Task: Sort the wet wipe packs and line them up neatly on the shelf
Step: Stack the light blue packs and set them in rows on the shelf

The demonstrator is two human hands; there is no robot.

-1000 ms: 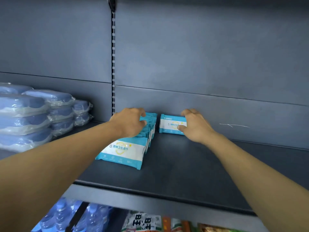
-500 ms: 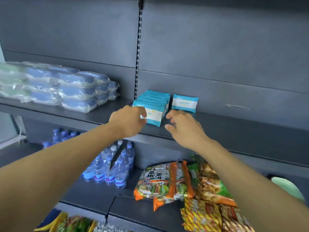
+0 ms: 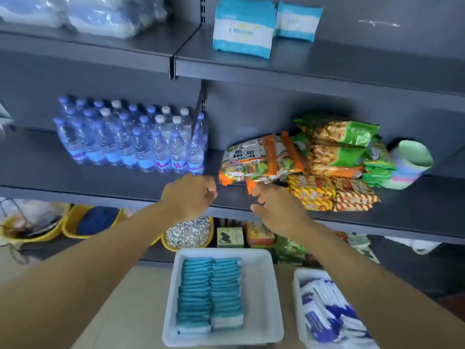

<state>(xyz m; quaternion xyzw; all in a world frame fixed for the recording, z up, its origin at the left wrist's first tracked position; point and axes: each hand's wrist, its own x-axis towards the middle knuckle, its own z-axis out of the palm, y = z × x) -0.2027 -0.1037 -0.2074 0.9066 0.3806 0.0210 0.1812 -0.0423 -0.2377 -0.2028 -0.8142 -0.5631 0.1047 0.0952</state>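
Note:
A row of teal and white wet wipe packs (image 3: 242, 34) stands on the upper dark shelf (image 3: 327, 64), with a single pack (image 3: 298, 22) to its right near the back wall. Below, a white tray (image 3: 261, 323) holds two rows of teal packs (image 3: 210, 293). A second white tray (image 3: 299, 298) at the lower right holds blue and white packs (image 3: 327, 313). My left hand (image 3: 191, 195) and my right hand (image 3: 274, 210) hang in front of the middle shelf, fingers loosely curled, holding nothing.
Water bottles (image 3: 130, 139) and snack bags (image 3: 302, 162) fill the middle shelf. Plastic-wrapped blue bundles (image 3: 88, 13) lie at the upper left. Yellow basins (image 3: 75, 222) and small boxes (image 3: 230, 236) sit on the lowest shelf. The trays rest on a beige surface (image 3: 120, 311).
Both hands have left the packs on the upper shelf and dropped down toward the trays. The view has tilted downward, bringing the two trays into sight.

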